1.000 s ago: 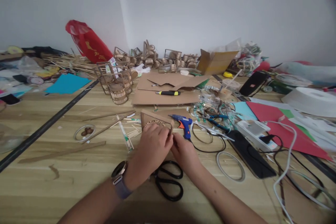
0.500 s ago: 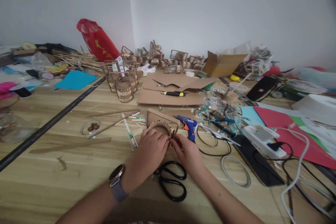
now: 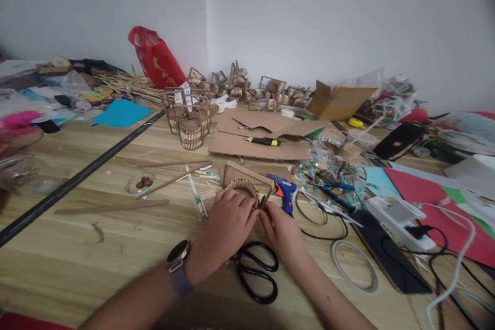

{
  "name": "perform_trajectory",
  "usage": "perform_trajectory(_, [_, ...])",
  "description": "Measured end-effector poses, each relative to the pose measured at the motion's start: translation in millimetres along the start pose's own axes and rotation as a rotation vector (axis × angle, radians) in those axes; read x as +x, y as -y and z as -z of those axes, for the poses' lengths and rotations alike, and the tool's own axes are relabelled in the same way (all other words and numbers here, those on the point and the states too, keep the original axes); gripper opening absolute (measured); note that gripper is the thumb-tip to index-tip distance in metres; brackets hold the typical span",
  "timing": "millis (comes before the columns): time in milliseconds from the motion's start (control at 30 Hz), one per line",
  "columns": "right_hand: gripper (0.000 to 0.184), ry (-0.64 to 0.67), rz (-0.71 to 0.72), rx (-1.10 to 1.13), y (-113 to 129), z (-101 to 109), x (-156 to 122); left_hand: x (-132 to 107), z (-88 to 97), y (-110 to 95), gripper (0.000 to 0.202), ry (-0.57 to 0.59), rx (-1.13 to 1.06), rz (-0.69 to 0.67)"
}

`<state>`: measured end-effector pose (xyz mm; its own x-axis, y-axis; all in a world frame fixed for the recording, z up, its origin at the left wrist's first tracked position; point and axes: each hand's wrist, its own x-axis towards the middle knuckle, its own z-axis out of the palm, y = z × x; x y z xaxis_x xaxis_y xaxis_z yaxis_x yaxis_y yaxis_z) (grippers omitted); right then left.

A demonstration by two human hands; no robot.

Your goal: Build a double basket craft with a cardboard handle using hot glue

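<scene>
My left hand (image 3: 228, 224), with a watch on its wrist, and my right hand (image 3: 282, 229) meet over a small cardboard frame holding a ribbed cardboard drum (image 3: 243, 187) on the wooden table (image 3: 96, 263). Both hands have their fingers curled and pinched on this cardboard piece, left hand on its near left side, right hand at its right edge. Black scissors (image 3: 255, 273) lie just below my hands. A blue glue gun (image 3: 284, 193) lies right of the piece, close to my right hand.
Cardboard sheets with a yellow-black knife (image 3: 265, 141) lie behind. Finished drum frames (image 3: 189, 124) stand left of them. A long black bar (image 3: 77, 178) crosses the left. Wire rings, cables, a black tablet (image 3: 386, 250) and coloured paper crowd the right.
The view has shifted leftward, so everything sits further right in frame. My hands have tilted the cardboard piece up, and more of the ribbed drum shows.
</scene>
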<state>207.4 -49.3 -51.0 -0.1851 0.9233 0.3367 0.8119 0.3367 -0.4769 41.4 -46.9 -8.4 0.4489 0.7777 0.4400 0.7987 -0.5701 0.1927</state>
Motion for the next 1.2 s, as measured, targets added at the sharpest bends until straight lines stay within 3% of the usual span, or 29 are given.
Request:
perform_trajectory(167, [0.022,-0.053,0.040,-0.032,-2,-2,-1,14,0.3,-1,0.023,0.032,-0.099,0.021])
perform_trajectory(333, [0.026,-0.079,0.065,-0.064,-1,-1,-2,27,0.1,0,0.014,0.096,-0.229,0.012])
perform_trajectory(567, [0.035,-0.116,0.114,-0.115,0,-1,-3,27,2.7,-1,0.008,0.145,-0.261,0.050])
perform_trajectory(900, [0.036,-0.107,0.118,-0.105,3,2,-2,24,-3.0,3,0.006,0.077,-0.315,0.011])
perform_trajectory(1067, [0.031,-0.039,0.062,-0.005,1,0,-1,19,8.6,12,0.021,-0.011,-0.361,0.025])
perform_trajectory(1200, [0.028,-0.039,0.041,0.046,1,-1,0,7,16.1,22,0.012,-0.001,-0.231,-0.030])
